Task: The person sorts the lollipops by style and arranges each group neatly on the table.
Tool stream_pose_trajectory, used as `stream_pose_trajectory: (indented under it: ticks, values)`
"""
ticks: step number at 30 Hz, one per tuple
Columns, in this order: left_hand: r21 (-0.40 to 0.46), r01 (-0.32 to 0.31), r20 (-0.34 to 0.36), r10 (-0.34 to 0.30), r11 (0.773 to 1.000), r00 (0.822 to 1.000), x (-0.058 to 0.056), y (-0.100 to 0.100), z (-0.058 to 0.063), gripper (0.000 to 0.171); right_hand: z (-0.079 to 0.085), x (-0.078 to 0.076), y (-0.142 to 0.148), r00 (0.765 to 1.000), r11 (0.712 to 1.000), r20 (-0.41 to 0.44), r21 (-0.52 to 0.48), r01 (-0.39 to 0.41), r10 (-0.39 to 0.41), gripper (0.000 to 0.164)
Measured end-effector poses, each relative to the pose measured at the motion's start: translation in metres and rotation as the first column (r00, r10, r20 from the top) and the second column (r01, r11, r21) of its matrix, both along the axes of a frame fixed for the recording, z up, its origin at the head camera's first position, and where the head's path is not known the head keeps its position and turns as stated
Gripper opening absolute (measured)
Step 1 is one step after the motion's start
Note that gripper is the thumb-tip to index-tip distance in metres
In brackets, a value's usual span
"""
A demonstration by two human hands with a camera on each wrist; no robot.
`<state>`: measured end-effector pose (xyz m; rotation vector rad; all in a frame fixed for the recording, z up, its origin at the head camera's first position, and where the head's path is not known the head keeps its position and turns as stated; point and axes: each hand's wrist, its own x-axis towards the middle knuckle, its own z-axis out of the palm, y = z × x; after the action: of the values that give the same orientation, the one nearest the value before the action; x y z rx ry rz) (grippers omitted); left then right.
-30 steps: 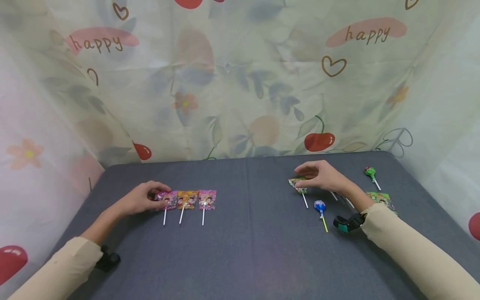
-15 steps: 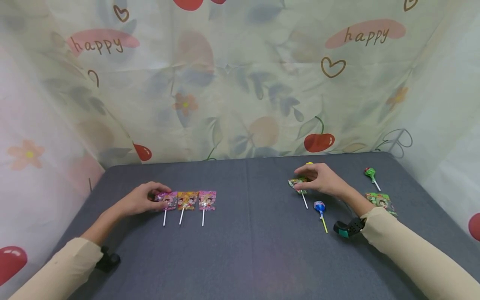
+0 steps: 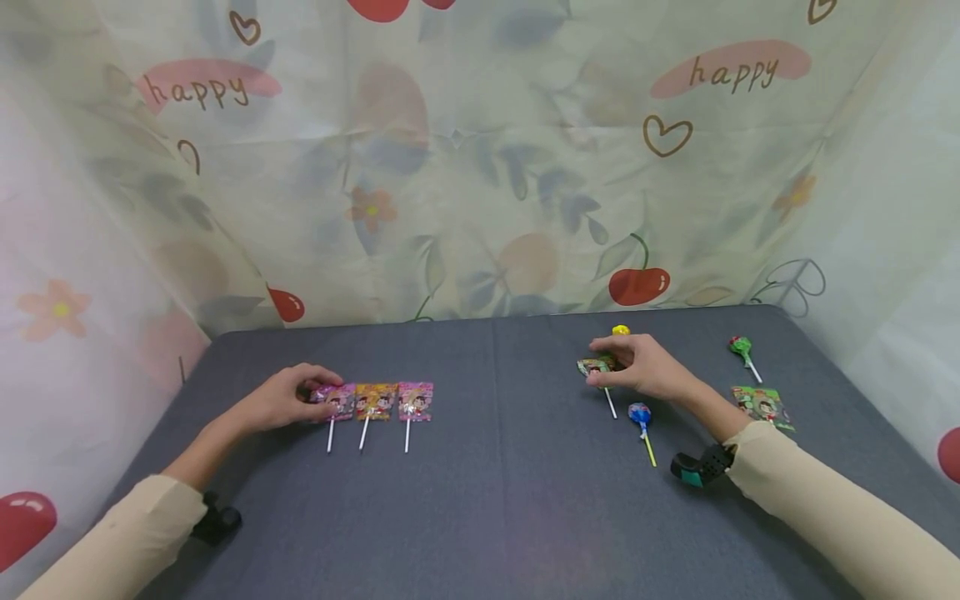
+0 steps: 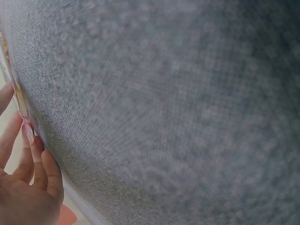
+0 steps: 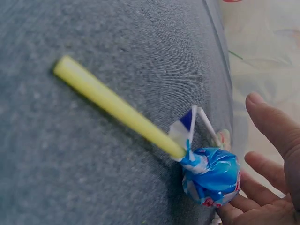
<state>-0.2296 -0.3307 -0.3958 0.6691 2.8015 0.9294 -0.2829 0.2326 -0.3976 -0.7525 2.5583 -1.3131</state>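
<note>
On the left of the table, my left hand (image 3: 288, 398) holds the left-most pink-wrapped flat lollipop (image 3: 341, 402), thumb at its lower edge and fingers at its upper edge. Right beside it lie an orange-wrapped lollipop (image 3: 375, 400) and another pink-wrapped one (image 3: 415, 402), forming a row with sticks toward me. My right hand (image 3: 645, 367) arches over a green-wrapped flat lollipop (image 3: 597, 367), partly covering it. In the right wrist view its thumb stands apart from the fingers. A blue round lollipop (image 5: 213, 176) with a yellow stick lies just nearer to me.
Behind my right hand a yellow lollipop (image 3: 620, 330) shows partly. Farther right lie a green round lollipop (image 3: 741, 346) and a green flat-wrapped one (image 3: 761, 402), the latter partly behind my sleeve. A patterned cloth (image 3: 480, 208) hangs behind the grey table (image 3: 480, 517).
My right hand has drawn slightly toward me, uncovering the yellow lollipop and more of the green-wrapped one. My left hand and the row beside it have stayed in place.
</note>
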Motion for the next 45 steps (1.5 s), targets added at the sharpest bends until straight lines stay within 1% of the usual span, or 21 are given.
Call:
stream_pose_trajectory:
  ticks: [6,14,20,25,31,33,37,41,45]
  values:
    - [-0.006,-0.002,0.003,0.002,1.000,1.000,-0.001,0.000,0.000,0.042,-0.002,0.001,0.003,1.000,1.000,-0.017,0.014,-0.014,0.014,0.060]
    - [-0.009,-0.003,0.003,0.003,1.000,1.000,0.000,0.000,0.000,0.043,-0.006,0.000,0.005,0.999,0.999,-0.036,0.045,-0.010,0.012,0.052]
    - [-0.008,0.000,-0.001,0.000,1.000,1.000,0.000,0.000,0.001,0.042,-0.009,-0.003,0.007,0.997,0.997,-0.072,0.080,-0.011,0.017,0.050]
    - [-0.009,0.003,-0.003,-0.003,1.000,1.000,0.000,0.001,0.001,0.042,-0.009,-0.006,0.008,0.998,0.995,-0.067,0.094,-0.015,0.021,0.050]
    - [-0.017,0.006,-0.009,-0.006,1.000,1.000,-0.001,0.000,0.000,0.042,-0.010,-0.007,0.008,0.998,0.997,-0.041,0.052,-0.053,0.055,0.047]
    - [-0.018,0.004,-0.011,-0.004,1.000,1.000,-0.002,0.000,-0.001,0.042,-0.011,-0.007,0.008,0.997,0.997,-0.049,0.041,-0.064,0.066,0.045]
    - [-0.019,-0.006,-0.002,0.006,1.000,1.000,-0.001,0.000,0.000,0.042,-0.011,-0.006,0.008,0.997,0.998,-0.050,0.015,-0.060,0.061,0.043]
    - [-0.014,-0.013,0.012,0.013,1.000,1.000,-0.001,0.002,0.001,0.043,-0.010,-0.005,0.008,0.999,0.998,-0.008,-0.039,-0.044,0.044,0.041]
    - [-0.017,-0.016,0.006,0.016,1.000,1.000,-0.001,0.002,0.001,0.043,-0.009,-0.004,0.008,0.998,0.997,0.050,-0.074,-0.018,0.022,0.040]
